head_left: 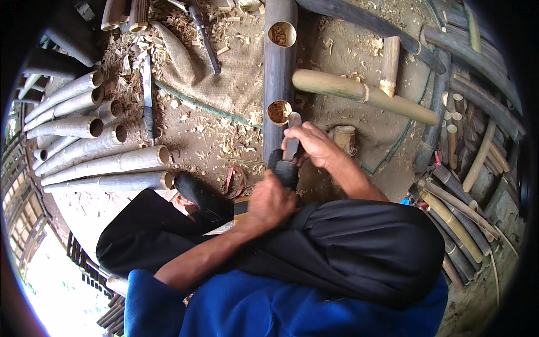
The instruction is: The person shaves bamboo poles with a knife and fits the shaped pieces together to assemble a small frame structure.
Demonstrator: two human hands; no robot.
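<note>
The left hand (271,202) is clenched around the dark handle of a blade (291,143), while the right hand (314,143) grips the blade's upper part, pressing it at the open end of a dark bamboo pole (279,67) lying on the dirt floor (208,140). Wood shavings (126,56) litter the floor. 6 pale bamboo tubes (101,163) lie stacked at the left, well apart from the hands.

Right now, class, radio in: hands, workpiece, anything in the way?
Left hand wrapped on dark tool handle. Right hand steadies blade at dark bamboo tube. Pale bamboo piece lies alongside.
</note>
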